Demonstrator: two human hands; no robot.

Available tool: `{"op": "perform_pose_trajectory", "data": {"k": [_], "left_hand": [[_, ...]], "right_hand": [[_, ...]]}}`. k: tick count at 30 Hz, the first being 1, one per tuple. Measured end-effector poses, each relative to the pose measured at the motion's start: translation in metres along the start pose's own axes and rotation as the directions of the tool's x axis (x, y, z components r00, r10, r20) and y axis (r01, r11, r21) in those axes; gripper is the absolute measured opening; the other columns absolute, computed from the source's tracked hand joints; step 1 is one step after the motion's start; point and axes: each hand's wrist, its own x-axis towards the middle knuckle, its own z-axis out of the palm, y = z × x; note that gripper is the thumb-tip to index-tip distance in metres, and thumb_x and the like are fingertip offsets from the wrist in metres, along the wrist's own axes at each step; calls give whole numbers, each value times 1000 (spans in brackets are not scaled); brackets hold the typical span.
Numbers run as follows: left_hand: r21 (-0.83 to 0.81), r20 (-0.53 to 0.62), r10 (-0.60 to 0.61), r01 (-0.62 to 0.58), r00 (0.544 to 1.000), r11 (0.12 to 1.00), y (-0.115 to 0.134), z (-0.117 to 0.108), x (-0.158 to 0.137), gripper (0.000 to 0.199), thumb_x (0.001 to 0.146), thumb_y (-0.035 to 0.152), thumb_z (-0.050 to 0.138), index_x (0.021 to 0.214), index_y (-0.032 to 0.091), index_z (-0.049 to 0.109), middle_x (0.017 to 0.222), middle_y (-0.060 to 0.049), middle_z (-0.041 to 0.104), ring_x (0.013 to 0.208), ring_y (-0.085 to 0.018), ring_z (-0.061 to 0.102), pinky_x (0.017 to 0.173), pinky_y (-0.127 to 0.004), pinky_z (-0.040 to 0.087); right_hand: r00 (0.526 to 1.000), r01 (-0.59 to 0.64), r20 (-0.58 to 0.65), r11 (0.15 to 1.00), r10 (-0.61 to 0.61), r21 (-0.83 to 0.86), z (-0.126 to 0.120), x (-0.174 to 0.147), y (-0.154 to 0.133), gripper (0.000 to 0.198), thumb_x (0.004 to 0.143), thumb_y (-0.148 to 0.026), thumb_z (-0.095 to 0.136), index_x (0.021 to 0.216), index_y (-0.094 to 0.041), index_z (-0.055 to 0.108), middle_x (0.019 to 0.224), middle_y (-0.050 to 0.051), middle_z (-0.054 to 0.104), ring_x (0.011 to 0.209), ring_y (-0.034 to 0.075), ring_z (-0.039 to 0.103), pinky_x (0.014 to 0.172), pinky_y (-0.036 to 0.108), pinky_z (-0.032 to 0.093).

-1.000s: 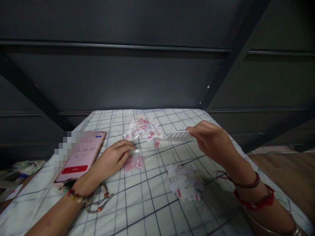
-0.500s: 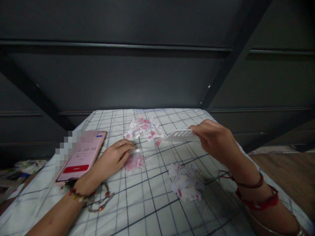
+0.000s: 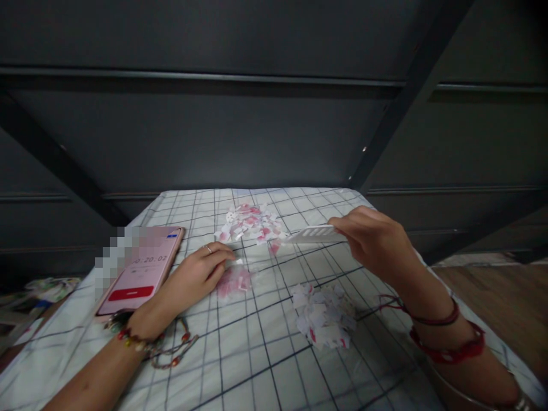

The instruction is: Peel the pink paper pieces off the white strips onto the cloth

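My right hand (image 3: pixel 372 237) pinches a flat white slotted plastic piece (image 3: pixel 314 233) by its right end. The piece is held low over the cloth, its left tip beside a heap of white and pink scraps (image 3: pixel 250 224). My left hand (image 3: pixel 205 265) rests on the cloth with curled fingers. At its fingertips is a small white scrap (image 3: pixel 238 261), apparently pinched. Just below them lies a smaller pile of pink scraps (image 3: pixel 235 282). Nearer to me, a mostly white pile of scraps (image 3: pixel 325 317) sits left of my right wrist.
A white cloth with dark grid lines (image 3: pixel 257 354) covers the table. On the left, beside my left forearm, a pink-cased phone (image 3: pixel 141 271) shows a timer. A dark panelled wall (image 3: pixel 214 131) rises behind the table's far edge. Wooden floor (image 3: pixel 500 302) shows at the right.
Very little differs. The white slotted piece in my right hand has tipped slightly, and its left end is a little higher. My left hand stays in place.
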Motion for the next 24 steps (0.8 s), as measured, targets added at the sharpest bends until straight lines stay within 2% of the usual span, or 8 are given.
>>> {"op": "perform_pose_trajectory", "data": {"k": [3,7,13,18,24], "left_hand": [[-1,-4,5,-5,1000,1000,0,0,0,33,87,18,33,94,17,65,99,-7,67,97,-19,61,88,-38,50],[-4,1,10,-10,1000,1000,0,0,0,33,87,17,33,94,16,65,99,-8,67,98,-19,61,89,-38,50],[-8,12,-1,1,1000,1000,-1,0,0,32,86,17,35,95,18,66,100,-6,67,97,-19,61,89,-38,49],[2,2,9,-9,1000,1000,0,0,0,32,87,17,34,94,18,65,99,-7,67,96,-18,61,88,-37,50],[5,3,12,-12,1000,1000,0,1,0,33,88,18,32,94,16,65,100,-8,66,97,-19,61,89,-37,50]], "right_hand": [[999,19,37,999,-21,43,-1,-1,0,28,78,-3,43,84,-18,66,64,2,59,62,15,53,57,26,40],[1000,16,23,991,-20,130,-5,-5,6,28,81,-5,42,87,-19,65,68,2,61,66,15,56,60,26,42],[999,40,-2,995,-40,97,0,-4,4,30,80,-4,40,87,-19,65,67,2,61,66,16,55,61,28,43],[998,45,29,980,-51,194,-4,-6,6,27,82,-6,42,86,-20,65,69,2,61,65,14,55,60,26,43],[998,59,-36,982,-54,179,-4,-5,8,28,83,-5,41,86,-19,65,69,2,63,67,15,58,62,27,45]]}}
